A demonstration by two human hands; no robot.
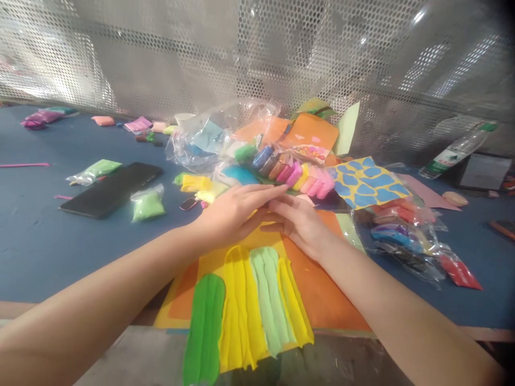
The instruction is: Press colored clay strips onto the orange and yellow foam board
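Note:
My left hand (241, 209) and my right hand (300, 220) meet above the far part of a yellow sheet (211, 262). The left lies partly over the right, palms facing, fingers stretched out. Whatever may be between the palms is hidden. Nearer to me on the sheet are ridged strips of modelling clay: a dark green strip (204, 327), a wide yellow strip (241, 305), a pale green strip (271, 300) and a narrow yellow strip (295, 303). Some strips reach past the table's front edge. Orange paper (322, 289) lies under the yellow sheet.
Behind my hands is a row of coloured clay packs (298, 174) beside a clear plastic bag (181, 145). A blue-and-yellow patterned sheet (368, 183) and bagged clay (406, 241) lie right. A black phone (112, 190) and green clay packet (148, 203) lie left. A bottle (456, 153) leans back right.

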